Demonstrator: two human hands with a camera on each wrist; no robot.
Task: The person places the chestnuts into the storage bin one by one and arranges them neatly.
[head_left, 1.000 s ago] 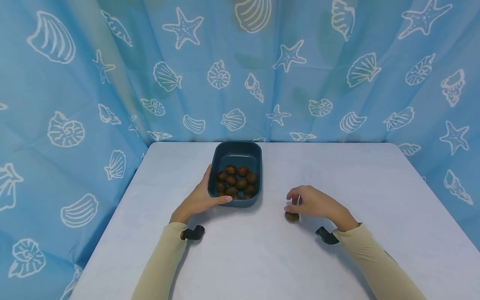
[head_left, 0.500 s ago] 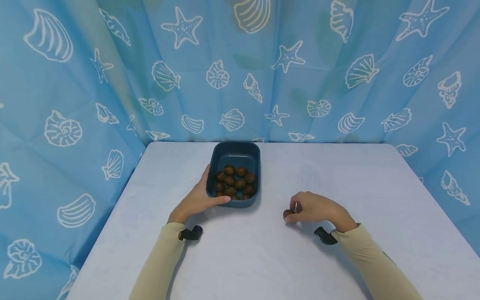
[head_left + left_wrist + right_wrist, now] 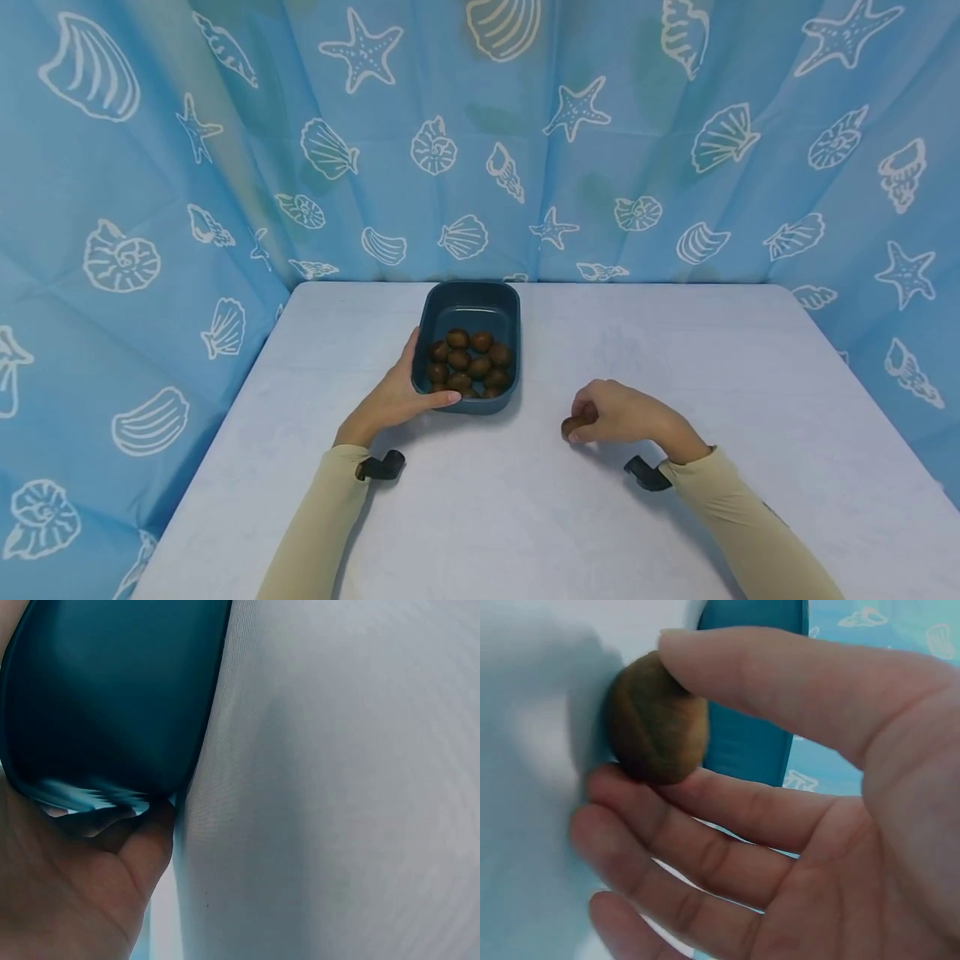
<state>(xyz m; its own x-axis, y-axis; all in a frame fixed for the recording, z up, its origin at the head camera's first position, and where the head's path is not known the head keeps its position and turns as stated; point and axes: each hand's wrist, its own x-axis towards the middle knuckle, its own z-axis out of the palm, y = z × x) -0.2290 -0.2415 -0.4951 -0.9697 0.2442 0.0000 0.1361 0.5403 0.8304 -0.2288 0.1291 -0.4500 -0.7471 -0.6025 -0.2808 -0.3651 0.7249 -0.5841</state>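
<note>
A dark blue rectangular container point(image 3: 467, 318) stands on the table with several brown chestnuts point(image 3: 478, 366) gathered in its near half. My left hand point(image 3: 386, 402) grips its near left corner, the thumb across the front wall and the fingers along the left side. In the left wrist view, that hand point(image 3: 82, 877) lies against the container's outer wall point(image 3: 120, 697). To the right of the container, my right hand point(image 3: 618, 412) pinches a single chestnut point(image 3: 656, 724) between thumb and fingers, close to the tabletop. Whether this chestnut still touches the cloth I cannot tell.
A white cloth point(image 3: 480, 517) covers the table. Behind it and along the sides hangs a blue curtain point(image 3: 450, 200) printed with shells and starfish. Each wrist wears a small black camera mount point(image 3: 382, 465).
My right hand has come down over the chestnut, taken it between thumb and fingers, and shifted slightly left with it. The left hand stays on the container.
</note>
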